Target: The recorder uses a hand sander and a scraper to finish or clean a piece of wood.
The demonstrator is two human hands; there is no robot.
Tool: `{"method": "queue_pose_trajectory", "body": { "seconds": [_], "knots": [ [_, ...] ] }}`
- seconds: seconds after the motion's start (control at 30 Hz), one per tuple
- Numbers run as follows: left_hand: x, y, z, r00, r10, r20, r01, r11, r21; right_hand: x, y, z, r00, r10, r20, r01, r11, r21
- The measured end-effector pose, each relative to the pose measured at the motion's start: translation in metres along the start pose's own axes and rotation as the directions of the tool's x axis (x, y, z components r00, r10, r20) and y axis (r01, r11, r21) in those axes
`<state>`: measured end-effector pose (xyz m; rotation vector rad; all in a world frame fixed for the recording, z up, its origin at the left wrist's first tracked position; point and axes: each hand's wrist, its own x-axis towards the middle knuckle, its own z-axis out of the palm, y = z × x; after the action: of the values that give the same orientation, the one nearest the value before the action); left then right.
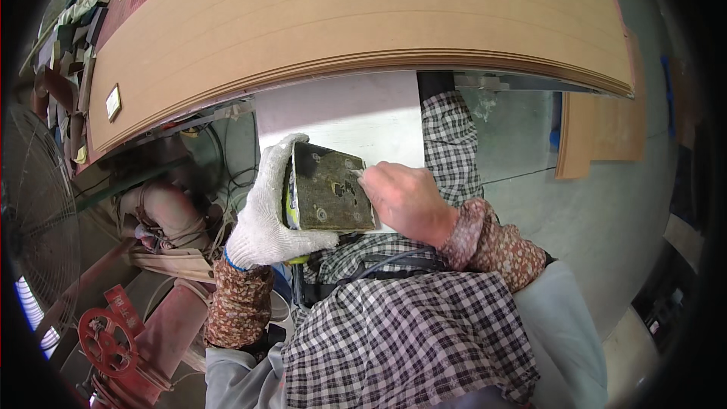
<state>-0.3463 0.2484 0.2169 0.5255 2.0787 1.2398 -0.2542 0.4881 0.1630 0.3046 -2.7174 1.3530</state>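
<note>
My left hand (265, 216), in a white knitted glove, is wrapped round what looks like a power sander (329, 193), its dark rectangular pad turned up. The pad's face is worn, with several round screw spots and a torn patch near its right side. Some yellow-green of the body shows at its left edge. My bare right hand (405, 197) is closed at the pad's right edge, fingertips pinched; whatever they hold is hidden. Beyond and beneath both hands lies a white board (341, 110), apparently across my lap.
A stack of brown boards (363, 15) spans the far side. A caged fan (42, 220) stands at the left, above a red handwheel (110, 341) on a red machine. More brown panels (598, 132) lean at the right. A dark hose (397, 257) crosses my checked apron (409, 333).
</note>
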Motion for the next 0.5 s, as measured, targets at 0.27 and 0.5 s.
{"method": "queue_pose_trajectory", "body": {
  "seconds": [0.27,0.5],
  "knots": [
    [0.003,0.006,0.002,1.0,-0.03,0.004,0.03,0.998,-0.046,-0.008,-0.005,0.005,0.992,-0.117,-0.038,0.119,0.991,0.054],
    [0.008,0.015,0.002,0.994,0.103,0.032,-0.108,0.973,0.202,-0.001,0.008,0.011,0.996,-0.07,-0.06,0.073,0.996,0.048]
  ]
}}
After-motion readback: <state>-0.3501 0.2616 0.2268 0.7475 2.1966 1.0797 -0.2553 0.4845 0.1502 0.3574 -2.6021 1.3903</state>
